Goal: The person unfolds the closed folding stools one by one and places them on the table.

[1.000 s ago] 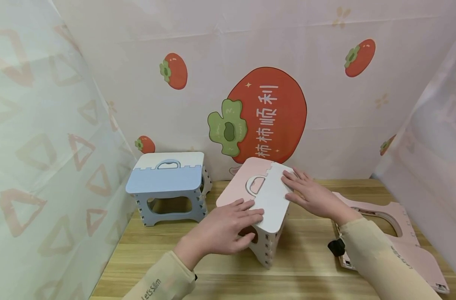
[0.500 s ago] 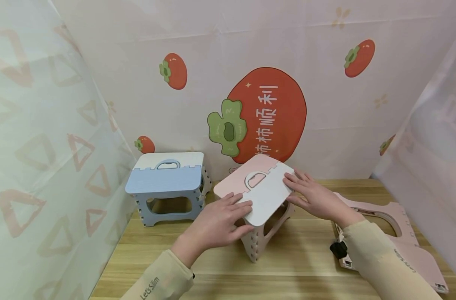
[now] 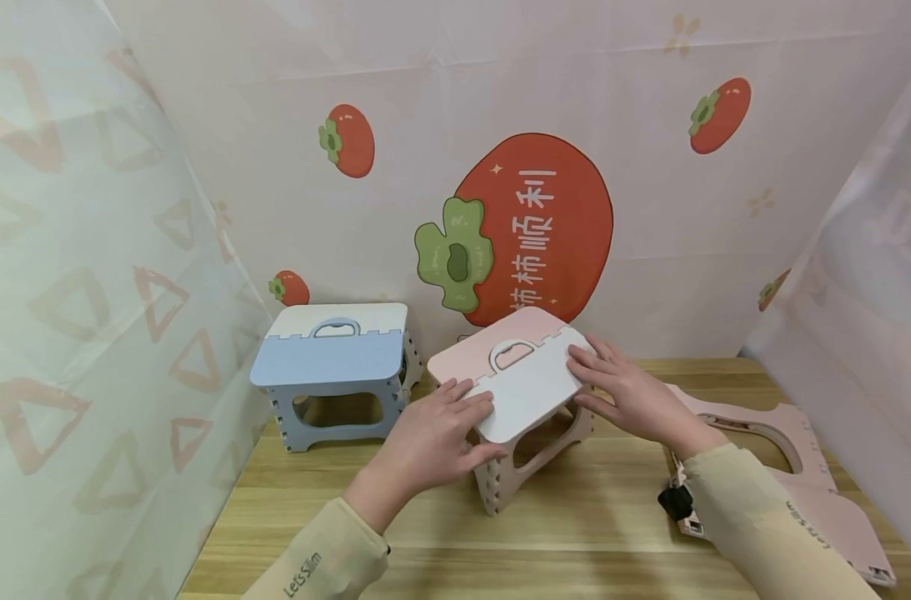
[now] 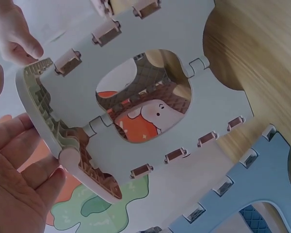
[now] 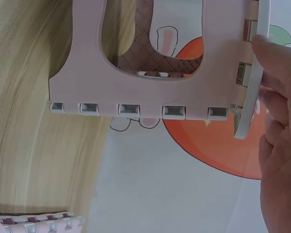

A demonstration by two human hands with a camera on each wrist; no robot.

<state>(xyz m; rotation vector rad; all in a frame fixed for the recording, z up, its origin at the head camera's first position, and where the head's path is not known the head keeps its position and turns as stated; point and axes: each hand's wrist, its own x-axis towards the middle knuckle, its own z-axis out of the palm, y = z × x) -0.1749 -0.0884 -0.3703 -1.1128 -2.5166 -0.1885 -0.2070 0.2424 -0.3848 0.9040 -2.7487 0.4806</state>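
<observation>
A folding step stool with a half pink, half white top stands unfolded mid-table, turned at an angle. My left hand rests straight fingers on the near left corner of its white half, thumb spread off the edge. On the white half's right end lie the fingers of my right hand. In the right wrist view, the right thumb touches the edge of the stool top. The left wrist view shows the hinged end panel with an oval opening, and the left hand by the top.
A blue and white folding stool stands unfolded at the back left. At the right lies a pink folding stool, folded down, partly behind the right sleeve. The wooden table meets a printed cloth backdrop behind.
The pink and white stool has turned clockwise and its near corner has shifted left and back. The left hand has followed it leftward; the right hand has barely moved.
</observation>
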